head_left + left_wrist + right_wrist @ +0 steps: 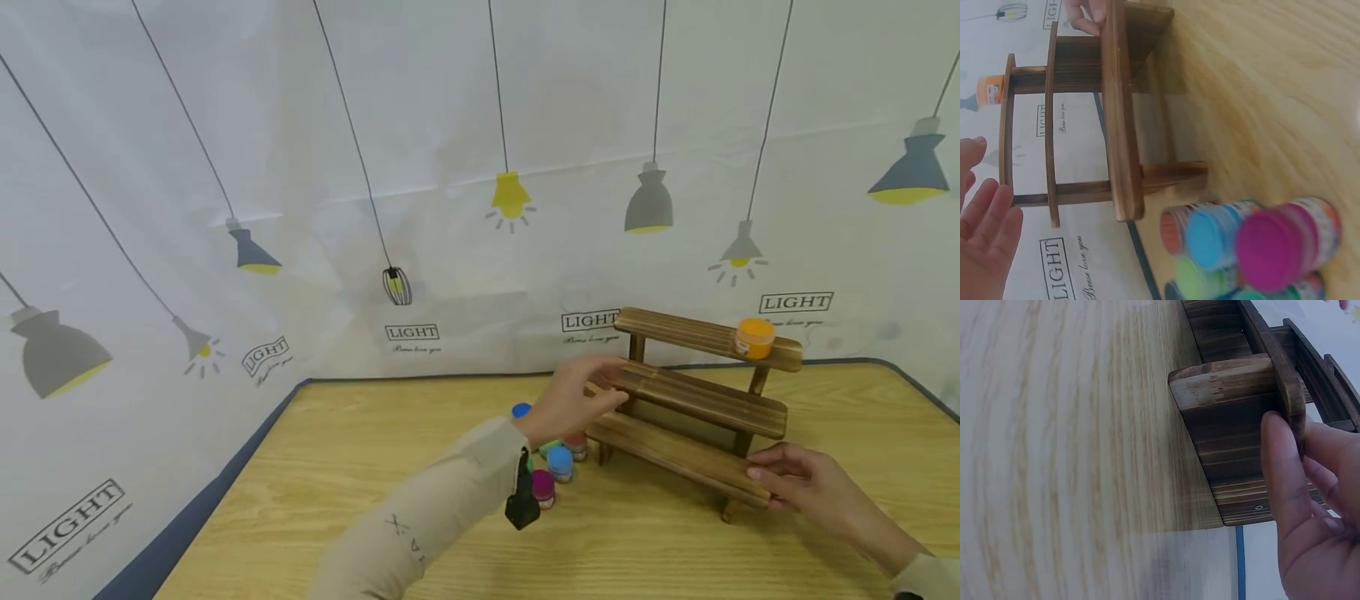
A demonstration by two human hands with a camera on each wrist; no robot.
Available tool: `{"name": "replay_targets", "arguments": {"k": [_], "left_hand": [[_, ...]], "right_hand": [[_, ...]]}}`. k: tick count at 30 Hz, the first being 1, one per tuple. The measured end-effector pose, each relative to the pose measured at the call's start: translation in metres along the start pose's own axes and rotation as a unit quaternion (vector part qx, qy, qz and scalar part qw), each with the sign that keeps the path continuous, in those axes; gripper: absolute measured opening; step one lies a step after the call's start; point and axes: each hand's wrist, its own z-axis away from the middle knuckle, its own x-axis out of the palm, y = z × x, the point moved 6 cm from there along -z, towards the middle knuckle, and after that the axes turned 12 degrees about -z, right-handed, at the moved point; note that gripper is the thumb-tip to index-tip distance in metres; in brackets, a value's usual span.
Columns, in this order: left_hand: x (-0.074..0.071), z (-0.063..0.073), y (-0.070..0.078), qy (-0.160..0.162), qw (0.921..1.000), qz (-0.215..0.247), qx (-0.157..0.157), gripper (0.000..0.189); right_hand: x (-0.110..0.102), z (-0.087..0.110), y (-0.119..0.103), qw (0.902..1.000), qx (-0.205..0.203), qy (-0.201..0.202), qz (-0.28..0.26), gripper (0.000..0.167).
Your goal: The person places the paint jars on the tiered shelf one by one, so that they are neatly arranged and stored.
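A three-tier brown wooden display shelf (701, 396) stands on the table, seen at an angle. My right hand (813, 487) pinches the right end of its lowest tier, the thumb (1282, 462) against the board. My left hand (573, 400) hovers at the shelf's left end, near the middle tier. Its fingers (988, 215) are spread and relaxed, with nothing held between them. On the top tier, toward the right, sits a jar with an orange lid (754, 340).
Several small lidded jars cluster left of the shelf, partly behind my left forearm: magenta (543, 487), light blue (560, 462), dark blue (521, 410), with a green (1200, 278) and a reddish jar (1175, 228). A lamp-printed backdrop (450, 275) rises behind the wooden table (360, 450).
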Motion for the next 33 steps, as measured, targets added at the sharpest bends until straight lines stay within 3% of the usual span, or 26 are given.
{"name": "replay_targets", "arguments": {"k": [12,17,19,26,33], "left_hand": [[-0.021,0.058,-0.052,-0.009,0.9984,0.027,-0.049,0.039],[-0.036,0.080,-0.057,-0.009,0.9963,0.048,-0.071,0.035],[-0.034,0.088,-0.062,-0.019,0.9953,0.053,-0.080,0.034],[-0.007,0.106,-0.097,-0.059,0.9921,0.049,-0.100,0.034],[0.004,0.112,-0.102,-0.074,0.9843,0.112,-0.114,0.032]], "right_hand": [[-0.001,-0.001,0.001,0.9999,-0.014,0.002,-0.002,0.030],[-0.001,-0.001,0.001,1.0000,-0.008,0.005,-0.002,0.031],[-0.001,0.000,0.000,1.0000,-0.004,0.004,-0.002,0.032],[0.000,0.000,-0.003,0.9998,-0.020,-0.002,-0.004,0.028],[0.001,0.000,-0.003,0.9997,-0.025,0.001,0.006,0.030]]}}
